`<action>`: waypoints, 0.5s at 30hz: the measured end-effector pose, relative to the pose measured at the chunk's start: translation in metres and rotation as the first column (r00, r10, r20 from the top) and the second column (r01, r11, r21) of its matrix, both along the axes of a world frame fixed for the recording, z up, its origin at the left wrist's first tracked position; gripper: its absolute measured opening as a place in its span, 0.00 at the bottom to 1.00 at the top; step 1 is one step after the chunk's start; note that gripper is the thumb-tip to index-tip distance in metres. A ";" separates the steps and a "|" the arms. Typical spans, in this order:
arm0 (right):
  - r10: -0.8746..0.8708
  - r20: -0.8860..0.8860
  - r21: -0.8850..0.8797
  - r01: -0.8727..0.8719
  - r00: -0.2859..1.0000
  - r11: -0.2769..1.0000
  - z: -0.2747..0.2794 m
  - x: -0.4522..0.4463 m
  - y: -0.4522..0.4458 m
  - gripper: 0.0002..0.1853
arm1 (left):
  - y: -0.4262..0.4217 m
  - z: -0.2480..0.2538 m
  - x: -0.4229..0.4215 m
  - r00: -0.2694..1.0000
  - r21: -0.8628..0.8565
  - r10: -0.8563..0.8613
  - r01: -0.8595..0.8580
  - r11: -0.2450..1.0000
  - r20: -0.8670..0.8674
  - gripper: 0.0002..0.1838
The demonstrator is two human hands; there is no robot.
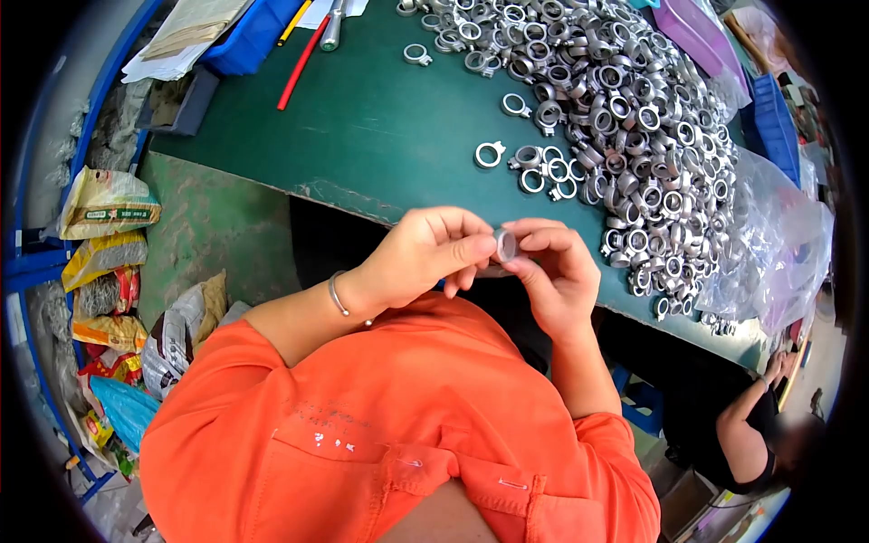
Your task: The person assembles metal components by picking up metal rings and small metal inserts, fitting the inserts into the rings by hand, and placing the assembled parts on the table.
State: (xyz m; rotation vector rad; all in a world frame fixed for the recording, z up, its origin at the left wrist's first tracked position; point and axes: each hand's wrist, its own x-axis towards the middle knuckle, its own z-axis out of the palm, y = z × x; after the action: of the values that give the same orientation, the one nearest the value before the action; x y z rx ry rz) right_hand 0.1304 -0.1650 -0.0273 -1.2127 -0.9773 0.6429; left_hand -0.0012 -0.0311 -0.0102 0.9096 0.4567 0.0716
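Close in front of my chest, a small grey metal ring (506, 245) is pinched between both hands. My left hand (430, 253) grips its left side with thumb and forefinger, the other fingers curled. On the other side, my right hand (554, 271) has its thumb and fingertips closed on the ring. Just beyond the hands, a few loose rings (490, 155) with small lugs lie on the green table (362, 145). To the right spreads a large heap of similar metal rings (634, 136).
A red pen (303, 63) and a metal-handled tool (333, 25) lie at the back, near a blue bin (249, 41). Clear plastic bags (769, 235) border the heap. Stuffed sacks (109, 213) stand at left. Another person (742, 434) sits at lower right.
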 end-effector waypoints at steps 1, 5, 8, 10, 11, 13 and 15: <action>-0.005 0.239 0.004 0.004 0.971 1.000 -0.002 0.003 -0.001 0.12 | 0.000 -0.003 0.002 1.000 0.002 0.005 -0.005 1.000 -0.002 0.06; -0.153 -0.121 -0.063 0.147 0.981 0.987 0.006 -0.007 0.005 0.13 | -0.002 -0.009 0.003 0.982 0.246 0.050 -0.095 0.965 0.183 0.05; -0.049 -0.224 -0.153 0.014 0.973 0.988 0.003 0.000 -0.003 0.14 | -0.005 -0.012 0.001 0.964 0.495 0.041 -0.171 0.852 0.264 0.05; 0.034 -0.135 -0.153 -0.054 0.990 0.987 -0.001 -0.002 -0.002 0.14 | -0.005 -0.012 0.000 0.965 0.606 0.008 -0.171 0.777 0.262 0.07; 0.013 -0.069 -0.137 -0.022 0.998 0.990 0.001 -0.005 0.000 0.15 | -0.006 -0.013 0.000 0.965 0.606 0.007 -0.170 0.777 0.261 0.07; -0.019 0.058 -0.084 0.024 0.998 0.996 -0.002 -0.005 0.001 0.16 | -0.008 -0.016 0.001 0.961 0.653 0.006 -0.193 0.732 0.277 0.08; -0.029 0.144 -0.064 0.038 0.989 0.997 0.000 -0.003 0.002 0.17 | -0.009 -0.017 0.000 0.961 0.640 0.018 -0.198 0.742 0.276 0.08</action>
State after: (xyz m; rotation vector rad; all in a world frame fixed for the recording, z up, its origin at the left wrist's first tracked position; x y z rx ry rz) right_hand 0.1272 -0.1626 -0.0276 -1.3462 -1.0591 0.5718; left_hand -0.0007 -0.0405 -0.0271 1.5605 0.2346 0.4840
